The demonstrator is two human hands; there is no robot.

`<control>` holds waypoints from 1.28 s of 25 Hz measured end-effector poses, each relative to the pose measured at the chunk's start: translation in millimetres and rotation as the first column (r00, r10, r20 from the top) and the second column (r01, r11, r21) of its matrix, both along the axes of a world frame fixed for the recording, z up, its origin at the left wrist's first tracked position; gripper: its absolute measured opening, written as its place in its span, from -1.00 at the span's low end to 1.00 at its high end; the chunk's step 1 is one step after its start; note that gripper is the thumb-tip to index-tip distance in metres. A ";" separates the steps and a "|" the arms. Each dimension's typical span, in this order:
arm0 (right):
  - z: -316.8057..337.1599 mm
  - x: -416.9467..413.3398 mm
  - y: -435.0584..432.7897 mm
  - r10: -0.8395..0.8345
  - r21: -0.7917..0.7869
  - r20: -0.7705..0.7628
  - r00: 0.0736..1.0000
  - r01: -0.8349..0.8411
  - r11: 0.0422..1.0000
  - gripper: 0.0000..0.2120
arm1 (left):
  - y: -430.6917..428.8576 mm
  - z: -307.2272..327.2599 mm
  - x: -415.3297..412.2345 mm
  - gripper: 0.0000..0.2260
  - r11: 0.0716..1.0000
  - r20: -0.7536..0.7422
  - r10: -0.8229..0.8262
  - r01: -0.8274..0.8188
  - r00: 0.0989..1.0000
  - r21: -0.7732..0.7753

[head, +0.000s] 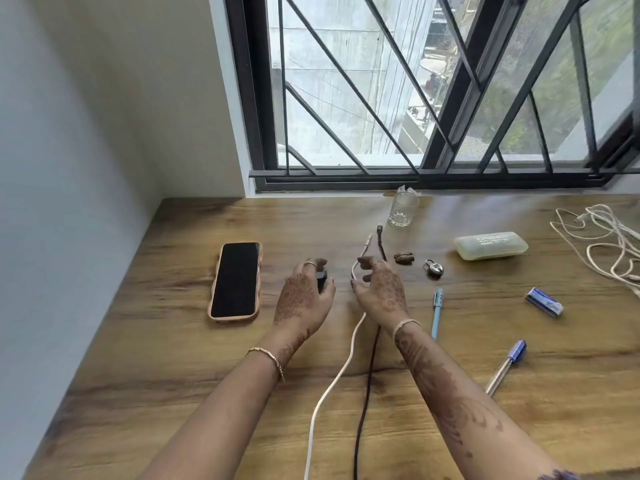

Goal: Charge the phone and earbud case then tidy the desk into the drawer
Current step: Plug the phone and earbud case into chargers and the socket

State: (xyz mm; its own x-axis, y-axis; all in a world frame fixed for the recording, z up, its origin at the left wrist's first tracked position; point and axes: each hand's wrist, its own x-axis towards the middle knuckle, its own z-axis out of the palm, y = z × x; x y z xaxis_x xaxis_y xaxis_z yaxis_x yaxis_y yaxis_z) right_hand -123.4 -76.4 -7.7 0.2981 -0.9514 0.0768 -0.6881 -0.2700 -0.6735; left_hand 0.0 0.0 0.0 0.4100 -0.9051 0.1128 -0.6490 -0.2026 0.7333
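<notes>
Small black earbud case gripped in fingers of left hand, beside peach-cased phone on wooden tabletop. Held together in right hand: white cable, dark cable. Wrong plug may be picked, port jammed.

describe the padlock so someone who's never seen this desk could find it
Start at the barred window and drop to the drinking glass on the wooden desk below it. Nearer the person and slightly right, just beyond the light blue pen, lies the padlock. It alone is round, metallic, with a shackle loop.
</notes>
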 end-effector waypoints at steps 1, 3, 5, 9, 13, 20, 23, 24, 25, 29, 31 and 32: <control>-2.5 -1.3 -1.4 -0.032 0.021 -0.020 0.999 0.032 0.999 -0.60 | -1.0 -4.1 -1.4 -0.73 1.000 -0.049 0.022 -0.022 0.999 0.003; -5.9 -1.8 -4.2 -0.074 0.047 -0.043 0.996 0.076 0.996 -0.60 | -3.1 -9.6 -5.9 -0.76 0.999 -0.105 0.046 -0.044 0.993 0.016; -9.2 -1.5 -5.9 -0.095 0.068 -0.055 0.994 0.098 0.993 -0.62 | -3.3 -12.7 -10.2 -0.77 0.997 -0.162 0.068 -0.061 0.984 0.048; -8.3 0.5 -9.0 -0.124 0.004 -0.113 0.986 0.125 0.992 -0.75 | -5.2 -12.7 -9.9 -0.78 0.994 -0.212 0.097 -0.087 0.972 0.060; -9.1 1.9 -7.3 -0.148 -0.086 -0.121 0.981 0.138 0.987 -0.86 | -5.9 -14.7 -8.2 -0.83 0.990 -0.278 0.125 -0.100 0.952 0.102; -0.6 -4.0 24.5 -0.211 -0.039 0.162 0.964 0.220 0.975 -0.84 | -17.7 -17.7 -6.1 -0.88 0.985 -0.540 0.169 -0.124 0.824 0.120; 6.5 -3.7 48.6 -0.188 -0.031 0.230 0.955 0.200 0.979 -0.85 | -22.0 -13.4 -2.5 -0.84 0.979 -0.676 0.205 -0.157 0.708 0.132; 7.5 -2.6 57.3 -0.165 -0.029 0.250 0.954 0.178 0.984 -0.85 | -21.9 -12.8 -0.1 -0.85 0.976 -0.722 0.218 -0.163 0.657 0.146; 6.9 -0.8 65.1 -0.141 -0.029 0.266 0.954 0.154 0.988 -0.86 | -20.5 -11.7 2.3 -0.85 0.974 -0.764 0.225 -0.166 0.605 0.156; 2.0 7.8 88.6 -0.012 -0.046 0.252 0.968 0.024 0.999 -0.86 | -3.4 -1.0 14.2 -0.87 0.978 -0.851 0.194 -0.168 0.488 0.127; 2.5 15.7 96.5 0.065 -0.067 0.220 0.973 -0.052 0.996 -0.84 | 10.3 4.7 24.2 -0.84 0.975 -0.852 0.193 -0.191 0.487 0.111; 2.9 18.9 99.0 0.099 -0.073 0.219 0.971 -0.085 0.994 -0.84 | 14.1 5.5 28.2 -0.80 0.974 -0.847 0.194 -0.197 0.494 0.108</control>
